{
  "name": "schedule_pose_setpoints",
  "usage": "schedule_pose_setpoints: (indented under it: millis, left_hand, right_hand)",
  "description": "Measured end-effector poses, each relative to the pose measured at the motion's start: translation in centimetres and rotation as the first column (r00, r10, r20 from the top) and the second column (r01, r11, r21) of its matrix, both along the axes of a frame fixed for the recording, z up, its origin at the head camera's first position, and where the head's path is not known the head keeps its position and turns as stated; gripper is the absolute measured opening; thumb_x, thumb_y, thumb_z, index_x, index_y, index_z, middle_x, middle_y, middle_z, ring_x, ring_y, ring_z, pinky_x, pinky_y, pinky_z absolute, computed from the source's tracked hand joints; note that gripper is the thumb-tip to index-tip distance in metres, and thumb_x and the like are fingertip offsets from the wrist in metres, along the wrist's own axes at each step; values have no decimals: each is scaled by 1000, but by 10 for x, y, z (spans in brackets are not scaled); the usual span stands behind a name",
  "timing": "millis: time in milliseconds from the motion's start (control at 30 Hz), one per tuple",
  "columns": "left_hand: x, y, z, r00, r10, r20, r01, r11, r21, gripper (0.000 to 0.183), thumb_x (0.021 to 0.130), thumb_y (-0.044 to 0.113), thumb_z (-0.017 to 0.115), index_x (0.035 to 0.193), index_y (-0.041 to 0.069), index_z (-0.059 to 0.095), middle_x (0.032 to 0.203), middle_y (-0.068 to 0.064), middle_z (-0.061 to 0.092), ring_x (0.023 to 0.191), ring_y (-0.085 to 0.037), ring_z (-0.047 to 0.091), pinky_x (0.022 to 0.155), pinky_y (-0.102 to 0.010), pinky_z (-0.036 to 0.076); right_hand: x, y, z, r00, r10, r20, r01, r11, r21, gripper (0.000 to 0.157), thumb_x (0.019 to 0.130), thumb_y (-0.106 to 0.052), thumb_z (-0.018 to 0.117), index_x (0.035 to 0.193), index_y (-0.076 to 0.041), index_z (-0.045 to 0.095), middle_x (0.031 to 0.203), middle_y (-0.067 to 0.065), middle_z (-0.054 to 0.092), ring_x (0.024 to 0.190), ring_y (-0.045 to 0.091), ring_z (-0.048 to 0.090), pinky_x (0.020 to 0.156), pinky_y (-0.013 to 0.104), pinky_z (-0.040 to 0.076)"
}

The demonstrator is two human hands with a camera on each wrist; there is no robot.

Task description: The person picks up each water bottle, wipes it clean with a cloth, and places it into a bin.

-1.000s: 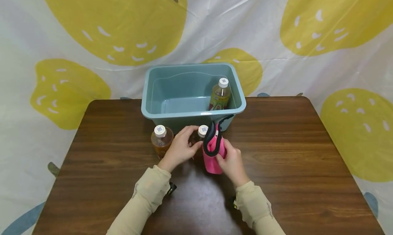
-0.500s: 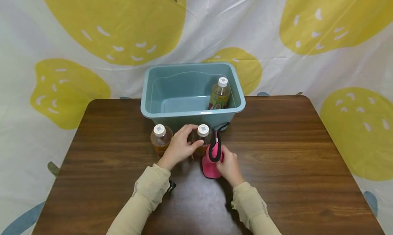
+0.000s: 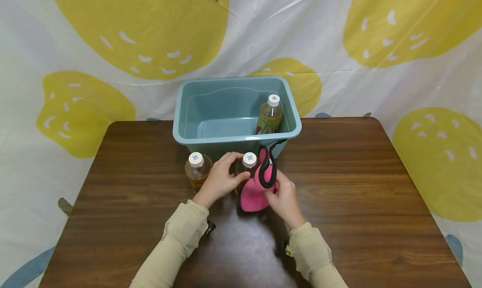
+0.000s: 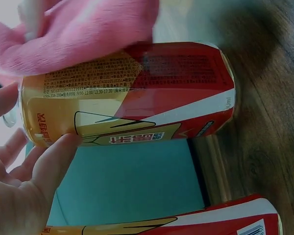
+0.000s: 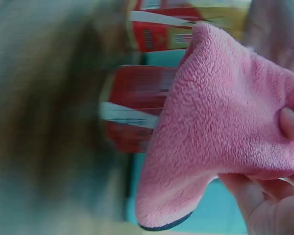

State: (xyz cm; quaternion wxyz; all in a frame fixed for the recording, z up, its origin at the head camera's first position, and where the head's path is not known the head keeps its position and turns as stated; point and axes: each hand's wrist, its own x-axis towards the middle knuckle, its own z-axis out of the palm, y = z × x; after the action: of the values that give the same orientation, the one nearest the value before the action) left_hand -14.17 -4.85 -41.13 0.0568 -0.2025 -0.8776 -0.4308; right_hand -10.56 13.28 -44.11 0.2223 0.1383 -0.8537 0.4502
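Note:
My left hand [image 3: 224, 177] holds a white-capped drink bottle [image 3: 249, 159] upright on the table, thumb in front and fingers behind its upper part. In the left wrist view, the bottle's red and gold label [image 4: 152, 105] faces the camera. A pink fleecy cloth [image 3: 254, 196] with black edging is pinched in my right hand [image 3: 285, 198]. It lies against the bottle's right and front side, hiding part of the label in the right wrist view. Just left of my left hand stands a second bottle [image 3: 197, 171] with a similar label.
Behind both bottles a blue-green plastic bin [image 3: 237, 141] stands at the table's back edge. One capped bottle [image 3: 269, 116] with a green and yellow label is in its right end. A lemon-print curtain [image 3: 150, 37] hangs behind the wooden table [image 3: 357, 187].
My right hand first drew the cloth down and toward me, then raised it again. The cloth now spreads further left across the bottle's front. My left hand and the bottle stay in place.

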Motion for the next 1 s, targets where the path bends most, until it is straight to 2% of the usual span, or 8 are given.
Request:
schedule_pose_setpoints:
  millis: [100,233,367,533,667,767,867,1000]
  left_hand:
    - [0,0,0,1000,0,9,0,1000,4,38,75,19,73,108,7,58,100,-7,57,84,-18,54,67,-29,50]
    - [0,0,0,1000,-8,24,8,1000,14,36,75,15,72,107,7,58,97,-6,57,82,-17,54,67,-27,50]
    - [2,-1,1,1000,-15,17,15,1000,2,38,75,16,72,110,9,57,98,-6,56,83,-17,54,68,-28,49]
    - [4,-2,3,1000,-12,1,12,999,-31,44,77,21,71,116,9,57,107,-7,56,92,-18,55,74,-31,50]
    - [4,-2,4,1000,-8,-1,8,1000,-29,43,77,22,72,115,7,58,109,-7,57,95,-19,55,75,-32,50]
    - [3,-1,3,1000,-3,1,3,1000,-27,43,76,22,72,114,8,59,108,-7,57,94,-19,55,72,-31,50]
    - [2,-1,2,1000,-3,-1,3,1000,-28,42,76,23,72,114,8,59,108,-7,57,94,-19,56,73,-32,50]
    - [1,-1,1,1000,-11,-22,10,1000,-16,42,76,23,72,112,8,59,107,-8,58,97,-21,56,79,-36,49]
  right_hand:
    - [-1,-1,12,1000,3,-27,-3,1000,8,20,66,6,63,83,-4,60,64,1,47,56,11,43,48,23,36]
    - [0,-1,21,999,15,-44,-13,999,42,17,70,6,63,83,-5,61,69,2,51,54,9,43,47,21,38]
    - [2,-2,19,999,-5,-53,9,997,74,16,69,6,65,80,-5,61,67,2,52,54,9,44,48,20,38]
    - [4,-3,13,998,-21,-57,25,998,66,14,68,6,67,76,-4,61,63,2,50,53,10,44,48,20,37]
    - [5,-3,1,998,-44,-50,47,997,69,13,70,4,67,71,-5,59,58,1,48,52,10,42,46,22,37]
    - [5,-2,-17,998,-63,25,60,994,86,14,68,6,65,68,-6,57,54,1,48,50,11,41,46,24,36]
    - [4,1,-37,992,-69,110,58,993,105,13,66,7,64,68,-4,59,55,3,56,52,13,49,49,28,41]
    - [3,3,-50,989,-65,130,53,994,99,8,67,4,65,69,-2,60,62,9,63,58,21,58,54,36,46]
